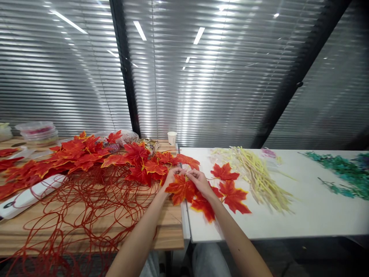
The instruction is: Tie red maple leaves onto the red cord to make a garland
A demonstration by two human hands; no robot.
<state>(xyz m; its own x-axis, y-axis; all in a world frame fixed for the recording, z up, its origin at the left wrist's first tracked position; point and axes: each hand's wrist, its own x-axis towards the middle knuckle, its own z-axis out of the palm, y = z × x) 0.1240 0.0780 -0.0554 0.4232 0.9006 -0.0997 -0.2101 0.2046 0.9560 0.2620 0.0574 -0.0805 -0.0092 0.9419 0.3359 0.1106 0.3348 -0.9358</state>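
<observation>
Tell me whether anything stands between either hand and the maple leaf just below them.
Nothing visible does. The left hand and right hand meet at the top of the maple leaf. The tangled red cord lies off to the left.

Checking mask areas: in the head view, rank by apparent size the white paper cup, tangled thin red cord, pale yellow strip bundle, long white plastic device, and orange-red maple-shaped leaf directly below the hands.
1. Red cord
2. Yellow strip bundle
3. White device
4. Maple-shaped leaf
5. Paper cup
</observation>
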